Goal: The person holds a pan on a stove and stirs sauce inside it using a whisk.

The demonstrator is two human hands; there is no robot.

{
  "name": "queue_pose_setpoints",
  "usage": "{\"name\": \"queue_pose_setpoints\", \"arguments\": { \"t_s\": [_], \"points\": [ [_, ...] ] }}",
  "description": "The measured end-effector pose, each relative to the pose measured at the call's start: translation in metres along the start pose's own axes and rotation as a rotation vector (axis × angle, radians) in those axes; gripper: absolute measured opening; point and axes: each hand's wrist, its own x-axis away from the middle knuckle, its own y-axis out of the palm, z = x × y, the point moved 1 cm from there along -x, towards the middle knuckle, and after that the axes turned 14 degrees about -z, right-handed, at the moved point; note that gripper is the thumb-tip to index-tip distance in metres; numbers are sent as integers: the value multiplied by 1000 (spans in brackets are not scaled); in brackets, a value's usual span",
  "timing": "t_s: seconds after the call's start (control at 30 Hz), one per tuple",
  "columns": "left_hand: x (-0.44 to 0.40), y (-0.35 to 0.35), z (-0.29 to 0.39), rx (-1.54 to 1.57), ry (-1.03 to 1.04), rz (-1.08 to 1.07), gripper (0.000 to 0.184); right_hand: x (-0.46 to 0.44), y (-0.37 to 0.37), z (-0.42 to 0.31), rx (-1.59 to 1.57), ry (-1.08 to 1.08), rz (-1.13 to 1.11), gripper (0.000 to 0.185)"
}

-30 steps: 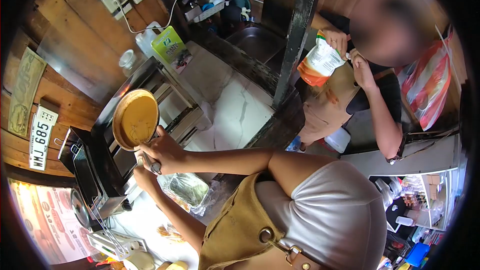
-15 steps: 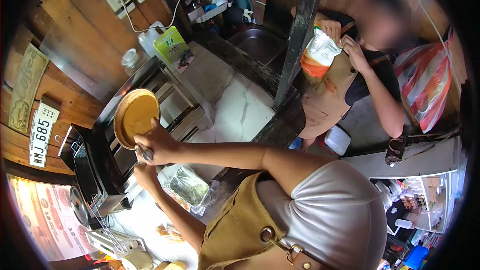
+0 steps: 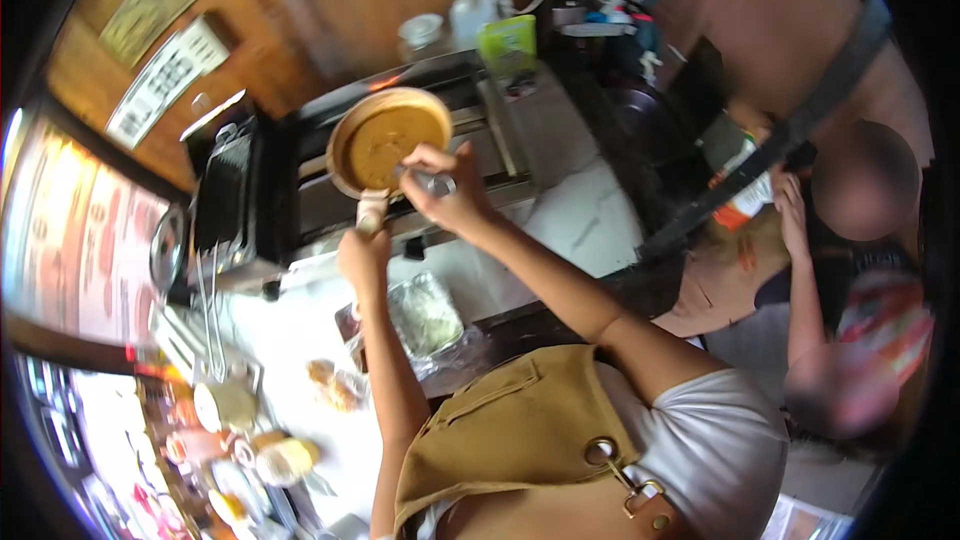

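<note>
A round pan [image 3: 390,140] of thick orange-brown sauce sits over the stove [image 3: 300,190]. My left hand [image 3: 364,258] is closed around its pale handle [image 3: 372,210]. Over the near right rim, my right hand [image 3: 450,190] grips a grey metal utensil [image 3: 432,180]. Its lower end reaches toward the sauce, and its kind cannot be made out. Below the stove, between my forearms, stands a plastic-wrapped foil tray [image 3: 425,315] with pale green contents.
A black grill box [image 3: 235,190] adjoins the stove on the left, tongs [image 3: 212,310] below it. Sauce bottles [image 3: 285,460] stand lower left. A green pouch [image 3: 508,45] is behind right. Beyond a dark post [image 3: 800,130], a co-worker holds an orange-white packet [image 3: 745,190].
My head view has turned, so the scene sits rotated and shifted right. Both hands keep their grips on pan handle and utensil. The co-worker still holds the packet.
</note>
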Motion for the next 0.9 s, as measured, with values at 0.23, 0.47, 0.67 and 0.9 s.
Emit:
{"name": "queue_pose_setpoints", "arguments": {
  "t_s": [0.23, 0.47, 0.67, 0.9],
  "points": [
    [-1, -3, 4, 35, -80, -60, 26, -25, 16, 33, -126, 53, 134, 8],
    [1, -4, 5, 84, -64, -28, 20, -14, -4, -6, 23, 197, -117, 8],
    [0, -3, 4, 106, -77, -37, 20, -32, 22, 15, -37, 84, 0, 9],
    [0, -5, 4, 126, -61, -26, 19, -15, -20, -2, -99, 293, -63, 11]
  ]
}}
